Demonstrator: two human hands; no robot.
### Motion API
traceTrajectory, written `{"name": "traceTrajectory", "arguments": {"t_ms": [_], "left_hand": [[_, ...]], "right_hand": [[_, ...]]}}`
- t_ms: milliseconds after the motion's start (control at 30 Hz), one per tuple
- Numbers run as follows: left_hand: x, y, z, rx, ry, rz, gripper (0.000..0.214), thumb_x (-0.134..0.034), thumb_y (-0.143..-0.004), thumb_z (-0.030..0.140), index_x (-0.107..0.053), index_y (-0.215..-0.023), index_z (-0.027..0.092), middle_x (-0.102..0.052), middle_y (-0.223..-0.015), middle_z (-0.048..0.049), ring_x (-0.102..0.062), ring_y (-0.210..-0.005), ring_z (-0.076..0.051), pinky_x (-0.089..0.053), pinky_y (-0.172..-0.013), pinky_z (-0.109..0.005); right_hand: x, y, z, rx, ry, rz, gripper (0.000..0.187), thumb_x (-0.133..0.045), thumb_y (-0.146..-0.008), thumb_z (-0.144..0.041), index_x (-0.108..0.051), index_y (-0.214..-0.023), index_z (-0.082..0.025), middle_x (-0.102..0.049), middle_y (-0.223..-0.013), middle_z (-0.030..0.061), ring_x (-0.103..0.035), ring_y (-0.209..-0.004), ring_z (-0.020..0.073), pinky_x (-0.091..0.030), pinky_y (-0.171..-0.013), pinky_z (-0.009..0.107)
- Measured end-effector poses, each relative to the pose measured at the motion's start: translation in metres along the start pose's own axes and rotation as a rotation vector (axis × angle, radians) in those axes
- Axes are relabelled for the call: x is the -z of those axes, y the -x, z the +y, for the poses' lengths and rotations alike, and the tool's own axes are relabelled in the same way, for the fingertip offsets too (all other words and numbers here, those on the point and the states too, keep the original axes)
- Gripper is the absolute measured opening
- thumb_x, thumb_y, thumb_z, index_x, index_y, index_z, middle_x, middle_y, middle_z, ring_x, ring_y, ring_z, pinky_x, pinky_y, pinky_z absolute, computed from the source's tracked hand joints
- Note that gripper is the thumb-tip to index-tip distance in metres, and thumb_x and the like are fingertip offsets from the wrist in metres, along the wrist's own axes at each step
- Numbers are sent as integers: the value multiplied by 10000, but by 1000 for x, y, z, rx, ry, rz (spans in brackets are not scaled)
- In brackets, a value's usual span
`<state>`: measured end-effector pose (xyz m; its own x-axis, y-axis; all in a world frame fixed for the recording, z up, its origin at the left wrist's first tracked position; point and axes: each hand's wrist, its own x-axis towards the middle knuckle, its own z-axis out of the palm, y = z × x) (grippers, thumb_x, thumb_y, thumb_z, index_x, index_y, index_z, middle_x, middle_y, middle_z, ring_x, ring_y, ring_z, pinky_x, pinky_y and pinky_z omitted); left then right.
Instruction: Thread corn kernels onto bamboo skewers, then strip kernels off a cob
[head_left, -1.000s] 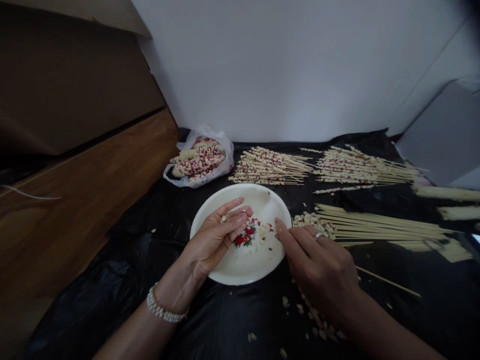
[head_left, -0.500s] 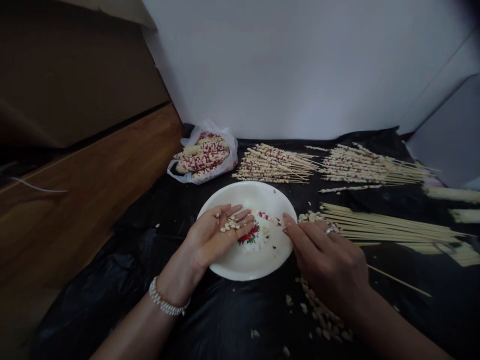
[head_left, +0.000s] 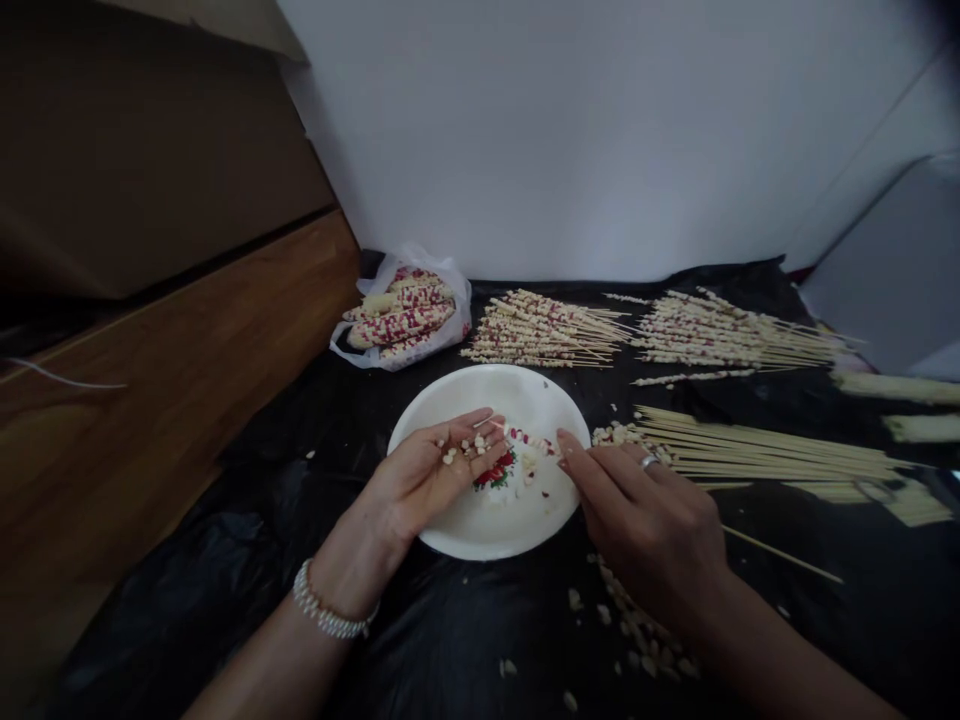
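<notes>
Palm up over the white bowl [head_left: 420,408], my left hand [head_left: 424,478] cradles loose corn kernels [head_left: 465,448], its fingers long and slightly curled. My right hand [head_left: 649,520], a ring on one finger, is closed in a pinch on a skewer threaded with red and pale corn kernels [head_left: 529,438]. The skewer's tip is close to the left fingertips; its bare stick [head_left: 784,555] emerges behind the right hand. A red flower pattern and a few scattered kernels show inside the bowl.
Behind the bowl are a plastic bag of corn cobs [head_left: 405,315] and two piles of threaded skewers [head_left: 536,330]. Bare skewers [head_left: 765,445], bare cobs [head_left: 926,428] and more kernels [head_left: 649,630] lie to the right on black plastic sheeting [head_left: 442,640]. A pale wall [head_left: 547,140] rises behind.
The left fingers have curled a little, and the loose kernels have shifted in the palm. The skewer's tip is nearer the left fingertips. The whole view has moved slightly.
</notes>
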<state>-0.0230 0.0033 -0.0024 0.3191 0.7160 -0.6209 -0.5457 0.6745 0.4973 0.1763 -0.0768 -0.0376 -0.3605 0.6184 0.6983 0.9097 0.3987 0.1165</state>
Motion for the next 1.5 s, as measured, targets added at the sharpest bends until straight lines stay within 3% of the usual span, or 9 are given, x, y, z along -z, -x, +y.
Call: {"name": "traceTrajectory", "arguments": {"t_ms": [133, 267, 400, 567, 867, 967, 1133, 1500], "left_hand": [[5, -4, 0, -107, -25, -86, 432, -484, -786, -66, -654, -1127, 138, -704, -1091, -98, -647, -1084, -220, -559, -894, -296], [4, -5, -1, -137, -47, -103, 386, -552, -778, -48, -653, -1123, 91, -686, -1148, -140, -628, -1128, -238, -539, -945, -311], [-3, 0, -2, -162, -103, -77, 320, -515, -821, -25, -648, -1105, 40, -681, -1152, -188, -624, -1135, -260, -531, -957, -345], [-7, 4, -3, -176, -135, -65, 338, -485, -846, -20, -640, -1136, 59, -694, -1133, -175, -629, -1130, -248, -514, -981, -367], [-1, 3, -8, -230, -196, -104, 214, -534, -868, 36, -685, -1013, 82, -705, -1100, -158, -674, -1014, -203, -561, -877, -290], [0, 4, -10, -271, -205, -110, 197, -549, -863, 27, -704, -964, 95, -727, -963, -112, -691, -860, -136, -570, -795, -220], [3, 4, -9, -276, -234, -126, 281, -644, -806, 33, -706, -1073, 95, -679, -725, -33, -613, -592, -52, -519, -582, -111], [1, 4, -11, -292, -268, -141, 224, -731, -738, 69, -742, -961, 90, -706, -734, -46, -631, -632, -62, -527, -635, -119]], "right_hand": [[1, -2, -1, 1, 5, 10, 356, -609, -865, -97, -619, -1220, -92, -682, -829, 48, -550, -719, 179, -375, -633, 302], [1, -5, 0, -11, -10, 24, 311, -572, -887, -96, -642, -1190, -80, -675, -798, 54, -559, -719, 182, -373, -629, 307], [2, -6, 2, -26, -10, 15, 301, -522, -916, -98, -644, -1191, -85, -675, -805, 56, -565, -716, 174, -376, -633, 305], [2, -7, 3, -41, -10, 10, 301, -527, -909, -90, -647, -1185, -88, -661, -761, 48, -557, -690, 161, -372, -626, 298], [2, -5, 2, -36, -21, 17, 309, -549, -900, -102, -634, -1196, -88, -665, -774, 47, -553, -680, 165, -372, -608, 306], [4, -6, 2, -23, -43, 36, 324, -581, -883, -96, -627, -1203, -81, -669, -787, 53, -572, -732, 176, -395, -650, 303], [3, -6, 2, -15, -26, 54, 356, -617, -862, -92, -615, -1218, -82, -675, -799, 47, -575, -740, 180, -405, -656, 306], [4, -6, 2, -20, -3, 55, 372, -631, -846, -76, -621, -1218, -88, -678, -807, 40, -574, -726, 179, -398, -637, 311]]}}
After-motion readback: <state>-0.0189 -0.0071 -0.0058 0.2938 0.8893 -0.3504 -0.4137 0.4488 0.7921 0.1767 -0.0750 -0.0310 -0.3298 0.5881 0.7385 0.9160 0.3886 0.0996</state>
